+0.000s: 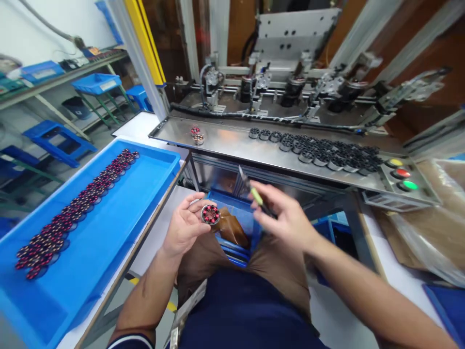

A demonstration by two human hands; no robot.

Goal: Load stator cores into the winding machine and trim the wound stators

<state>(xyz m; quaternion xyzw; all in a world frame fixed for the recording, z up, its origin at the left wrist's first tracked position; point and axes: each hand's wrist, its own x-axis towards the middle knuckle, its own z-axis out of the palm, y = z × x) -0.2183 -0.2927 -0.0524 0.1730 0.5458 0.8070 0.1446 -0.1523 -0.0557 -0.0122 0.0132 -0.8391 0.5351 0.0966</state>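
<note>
My left hand [187, 220] is closed around the edge of a round motor stator [210, 214], which has red-and-black windings in a ring and faces up toward me. In my right hand [281, 211] is a small hand tool [256, 196] with a pointed metal tip and a yellow-green and black handle. It is blurred, so whether it is a cutter or a knife I cannot tell. The tip points up and forward, apart from the stator. Two wound stators, one a red-wound stator [195, 130], the other a copper-coloured stator [198, 139], sit on the metal ledge ahead.
On the left, a blue tray [119, 213] holds rows of wound stators [83, 198]. Many black stator cores [319, 150] stand on the machine's metal ledge [228, 138]. Yellow, red and green buttons [402, 173] are at its right end. A blue bin [241, 206] lies below my hands.
</note>
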